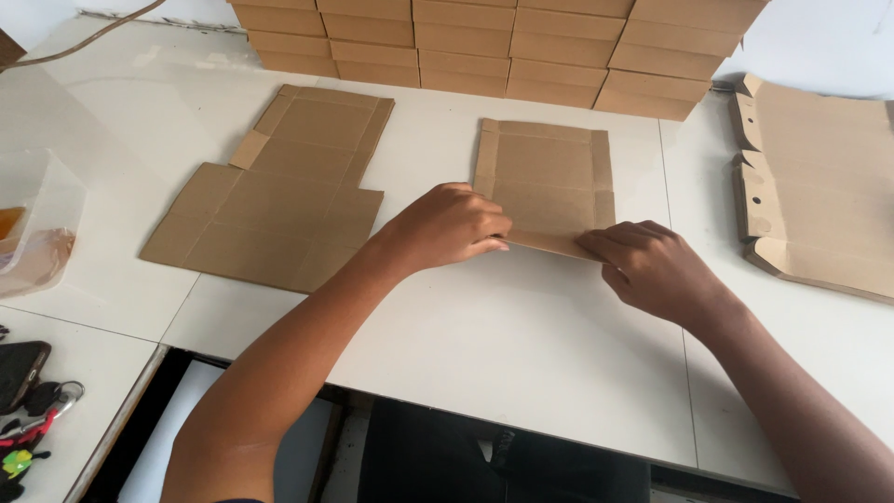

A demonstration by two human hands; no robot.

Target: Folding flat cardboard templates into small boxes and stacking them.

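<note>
A brown cardboard box blank lies flat on the white table, its side flaps folded inward. My left hand presses down on its near left corner, fingers curled over the folded near edge. My right hand presses the near right corner of the same fold, fingertips on the cardboard. Both hands grip the near flap between them.
A larger unfolded cardboard blank lies to the left. A stack of flat blanks sits at the right. Folded boxes are piled along the back. A clear plastic bag, a phone and keys lie far left.
</note>
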